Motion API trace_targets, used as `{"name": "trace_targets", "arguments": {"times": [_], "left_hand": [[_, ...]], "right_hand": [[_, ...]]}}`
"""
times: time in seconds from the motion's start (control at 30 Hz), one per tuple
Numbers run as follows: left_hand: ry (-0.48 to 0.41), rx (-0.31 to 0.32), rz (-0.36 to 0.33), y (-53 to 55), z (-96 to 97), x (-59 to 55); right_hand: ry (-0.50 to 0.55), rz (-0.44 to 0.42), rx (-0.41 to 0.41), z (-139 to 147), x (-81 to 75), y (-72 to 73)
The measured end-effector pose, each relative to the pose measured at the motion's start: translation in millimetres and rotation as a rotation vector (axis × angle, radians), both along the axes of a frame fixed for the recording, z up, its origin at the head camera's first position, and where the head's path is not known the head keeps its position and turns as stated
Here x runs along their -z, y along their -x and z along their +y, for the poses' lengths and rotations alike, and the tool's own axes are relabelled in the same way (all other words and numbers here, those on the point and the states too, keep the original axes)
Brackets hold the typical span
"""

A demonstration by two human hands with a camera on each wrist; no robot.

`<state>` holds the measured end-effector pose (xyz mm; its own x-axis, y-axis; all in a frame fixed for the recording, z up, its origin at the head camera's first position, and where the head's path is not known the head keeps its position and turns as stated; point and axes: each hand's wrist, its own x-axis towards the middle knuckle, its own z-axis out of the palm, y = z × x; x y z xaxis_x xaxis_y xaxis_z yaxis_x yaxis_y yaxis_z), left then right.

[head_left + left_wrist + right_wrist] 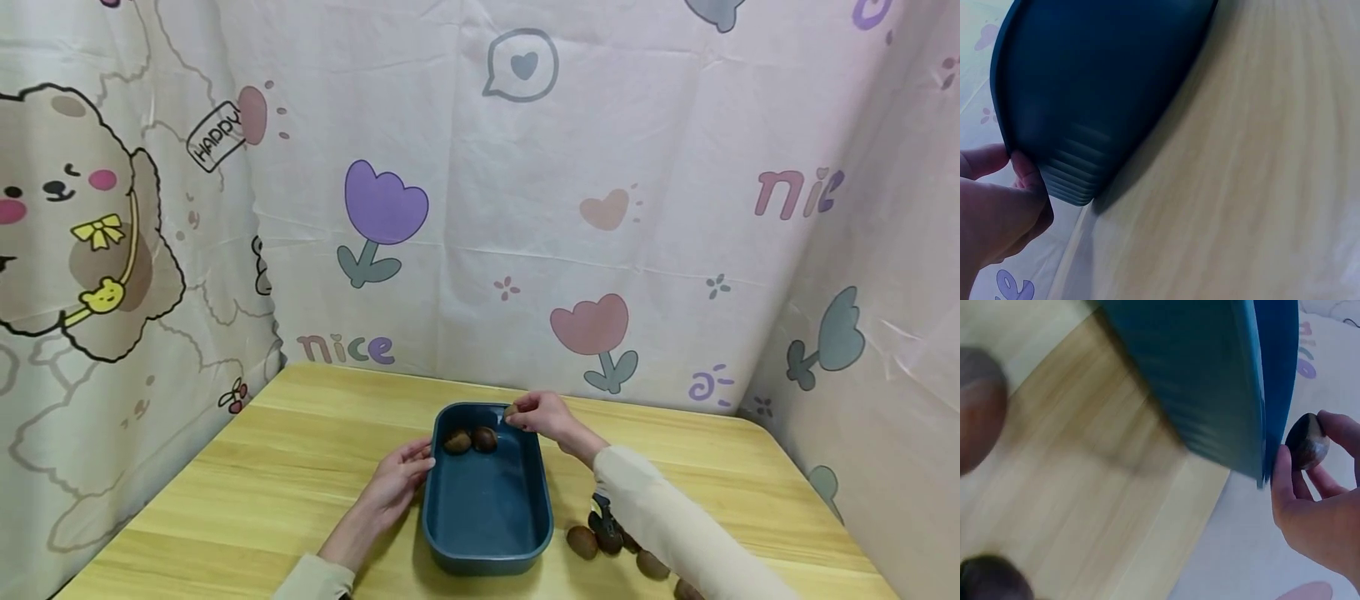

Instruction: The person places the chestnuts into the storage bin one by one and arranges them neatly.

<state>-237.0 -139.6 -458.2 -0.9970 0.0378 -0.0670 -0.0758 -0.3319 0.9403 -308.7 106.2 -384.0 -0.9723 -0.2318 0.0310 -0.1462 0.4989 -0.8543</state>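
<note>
A deep blue rectangular tray (487,508) stands on the table, with two brown chestnuts (458,441) lying at its far left end. My left hand (397,482) holds the tray's left side; in the left wrist view the thumb is at the rim and the fingers lie against the outer wall. Above the tray's far right corner, my right hand (542,414) pinches another chestnut (1308,442) between thumb and fingers. The right wrist view shows a fingertip close against the tray's rim; whether it touches cannot be told.
Several more chestnuts (582,542) lie on the wooden table (330,433) right of the tray, some partly hidden by the right sleeve (675,508). A dark object (602,518) shows beneath that sleeve. A printed curtain (480,208) hangs behind the table.
</note>
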Motion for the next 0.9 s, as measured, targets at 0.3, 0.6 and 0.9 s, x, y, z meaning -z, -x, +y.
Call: {"name": "trace_targets", "arguments": {"times": [0.3, 0.6, 0.9], "left_hand": [[-0.010, -0.003, 0.013, -0.2, 0.6, 0.6], [-0.008, -0.001, 0.002, -0.5, -0.8, -0.8], [-0.023, -0.006, 0.007, -1.2, -0.5, -2.2]], "right_hand": [[-0.067, 0.042, 0.052, -22, 8.3, 3.8], [-0.176, 0.141, 0.043, -31, 10.7, 1.3], [-0.306, 0.288, 0.047, -35, 18.5, 1.9]]}}
